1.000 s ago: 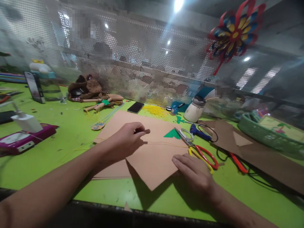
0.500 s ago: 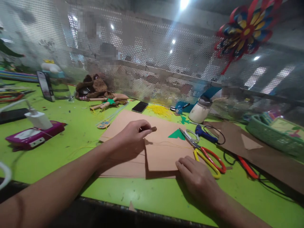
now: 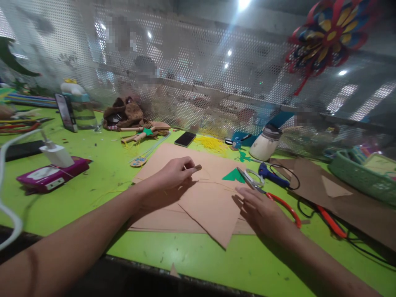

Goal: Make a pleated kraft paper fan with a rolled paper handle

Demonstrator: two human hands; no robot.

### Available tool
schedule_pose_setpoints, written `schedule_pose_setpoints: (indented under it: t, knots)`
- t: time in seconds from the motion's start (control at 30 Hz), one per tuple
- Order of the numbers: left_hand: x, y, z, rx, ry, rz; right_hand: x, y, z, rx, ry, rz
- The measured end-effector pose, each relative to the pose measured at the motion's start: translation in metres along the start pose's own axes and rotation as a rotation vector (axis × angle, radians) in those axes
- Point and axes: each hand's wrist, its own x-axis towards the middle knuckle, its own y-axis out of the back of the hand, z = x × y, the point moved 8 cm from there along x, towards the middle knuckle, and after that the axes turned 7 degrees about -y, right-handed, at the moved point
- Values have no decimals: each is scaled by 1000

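Observation:
My left hand [image 3: 176, 175] is closed in a pinch on a small brown piece [image 3: 198, 168], perhaps rolled paper, above the tan paper. Under both hands lies a smaller tan sheet [image 3: 213, 212], its corner pointing toward the near table edge. Larger tan sheets [image 3: 154, 222] lie beneath it. My right hand [image 3: 262, 206] hovers at the smaller sheet's right side, fingers stretched out and holding nothing. Partly hidden behind it are red-handled scissors [image 3: 284, 204]. Their blades reach a green paper triangle [image 3: 234, 175].
A blue glue gun [image 3: 275, 175], a white jar [image 3: 265, 144] and a green basket [image 3: 361, 177] stand right. A phone [image 3: 185, 139] and yellow shreds [image 3: 212, 143] lie behind the paper. A purple power strip [image 3: 55, 175] with a white charger sits left.
The smaller sheet has turned, its near corner swinging right. My right hand has left its edge and moved up beside the scissors. My left hand keeps its pinch. The view has shifted left.

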Motion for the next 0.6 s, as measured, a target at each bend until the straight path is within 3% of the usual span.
schedule_pose_setpoints:
  t: [0.1,0.2,0.4,0.6]
  knots:
    - [3,6,6,95,13,-7,1,-1,17,-35,-153,1]
    - [5,11,10,301,16,-44,2,0,6,23,-244,-39]
    - [4,4,10,395,-41,-113,-4,-17,-65,162,-176,-424]
    - [-2,-7,12,379,-96,-174,-18,-21,-61,148,-110,-430]
